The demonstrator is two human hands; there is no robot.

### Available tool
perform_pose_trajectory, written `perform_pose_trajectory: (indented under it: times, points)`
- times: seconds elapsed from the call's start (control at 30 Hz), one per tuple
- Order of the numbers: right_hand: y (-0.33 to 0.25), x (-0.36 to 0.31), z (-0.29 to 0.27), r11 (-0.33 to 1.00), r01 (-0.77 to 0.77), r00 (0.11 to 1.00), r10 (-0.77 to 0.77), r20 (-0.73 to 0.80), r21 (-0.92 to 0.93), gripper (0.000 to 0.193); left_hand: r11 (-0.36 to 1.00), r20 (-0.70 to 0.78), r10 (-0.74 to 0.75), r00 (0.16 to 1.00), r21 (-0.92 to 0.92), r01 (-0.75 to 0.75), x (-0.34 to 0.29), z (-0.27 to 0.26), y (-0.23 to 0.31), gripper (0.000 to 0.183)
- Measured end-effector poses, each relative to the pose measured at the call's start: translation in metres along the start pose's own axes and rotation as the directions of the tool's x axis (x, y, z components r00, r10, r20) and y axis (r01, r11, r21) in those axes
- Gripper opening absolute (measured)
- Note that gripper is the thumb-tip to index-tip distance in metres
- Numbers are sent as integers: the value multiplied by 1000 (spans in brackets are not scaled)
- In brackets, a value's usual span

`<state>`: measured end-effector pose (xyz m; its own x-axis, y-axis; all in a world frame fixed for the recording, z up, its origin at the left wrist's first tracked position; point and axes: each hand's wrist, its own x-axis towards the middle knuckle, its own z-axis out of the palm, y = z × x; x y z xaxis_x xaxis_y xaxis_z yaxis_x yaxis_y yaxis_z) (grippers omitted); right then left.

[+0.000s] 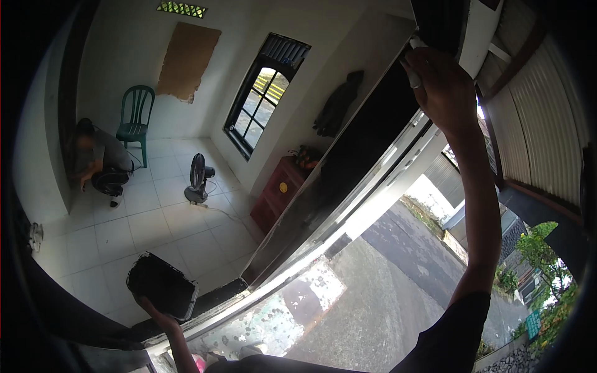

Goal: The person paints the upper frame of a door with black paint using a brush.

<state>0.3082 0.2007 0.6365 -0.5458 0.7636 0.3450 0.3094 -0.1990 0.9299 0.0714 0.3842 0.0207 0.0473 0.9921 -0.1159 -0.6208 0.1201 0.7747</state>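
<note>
My left hand (155, 316) holds up a black tray (163, 285) from below, at the lower left. The tray looks rectangular, with a dark inside and pale marks along its rim. High at the upper right, my right hand (440, 87) is closed around a slim white-handled tool (414, 76). The tool's working end is lost against the dark upper part of the door frame (438, 25). Below that hand runs a wide dark panel (357, 149), slanting down to the threshold.
Inside the tiled room, a person (112, 158) crouches by the left wall near a green chair (135, 124). A standing fan (198, 180) and a red cabinet (278, 193) are farther in. Outside lie a paved yard (367, 298), plants (541, 255) and a corrugated wall (541, 118).
</note>
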Motion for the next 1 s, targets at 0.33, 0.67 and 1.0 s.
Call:
perform_pose_trajectory:
  times: [0.33, 0.67, 1.0]
  points:
    - [-263, -107, 51, 951, 135, 958, -196, 209, 277, 18, 995, -4, -62, 998, -79, 62, -5, -3, 2, 65]
    - [-180, -61, 27, 950, -287, 945, 260, 199, 125, 14, 996, 73, 0, 997, 85, -7, -1, -16, 7, 73]
    - [-340, -137, 38, 607, -491, 852, 187, 489, 625, 20, 964, 110, 93, 990, 238, -118, -7, -4, 11, 65]
